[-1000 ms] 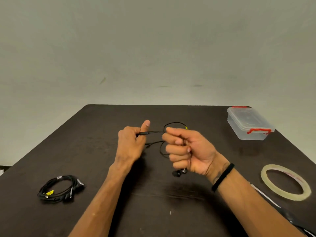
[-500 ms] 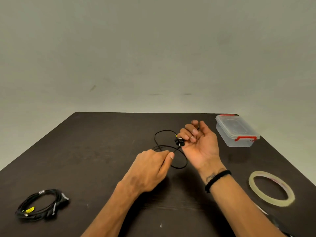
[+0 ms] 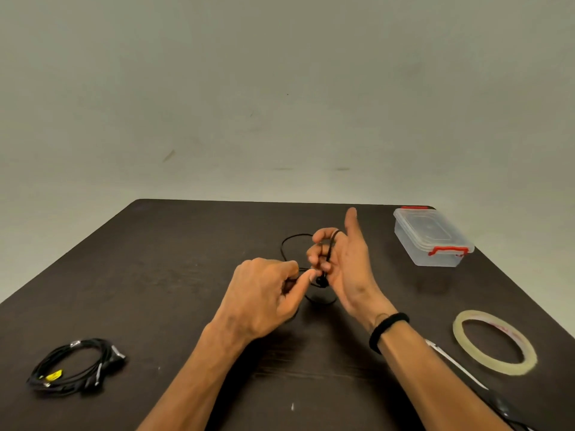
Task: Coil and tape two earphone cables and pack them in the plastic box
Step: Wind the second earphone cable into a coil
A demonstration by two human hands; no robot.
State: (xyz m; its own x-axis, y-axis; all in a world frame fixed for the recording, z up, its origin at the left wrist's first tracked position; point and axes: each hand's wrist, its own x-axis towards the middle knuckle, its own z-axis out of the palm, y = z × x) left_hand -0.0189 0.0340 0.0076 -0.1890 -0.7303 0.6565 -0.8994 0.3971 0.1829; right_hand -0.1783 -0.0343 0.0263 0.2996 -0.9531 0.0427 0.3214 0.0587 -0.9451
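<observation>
Over the table (image 3: 174, 259), both hands pinch the earphone cable (image 3: 287, 244), earbuds half-hidden between fingers.

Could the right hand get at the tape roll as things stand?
Probably not right away: the right hand has the earphone cable wound over its fingers. The tape roll lies on the table beside that forearm, nothing between.

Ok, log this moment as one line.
step: coiling | right hand: thin black earphone cable looped over fingers | left hand: pinching cable | clear plastic box: lid on | tape ring: untouched
</observation>
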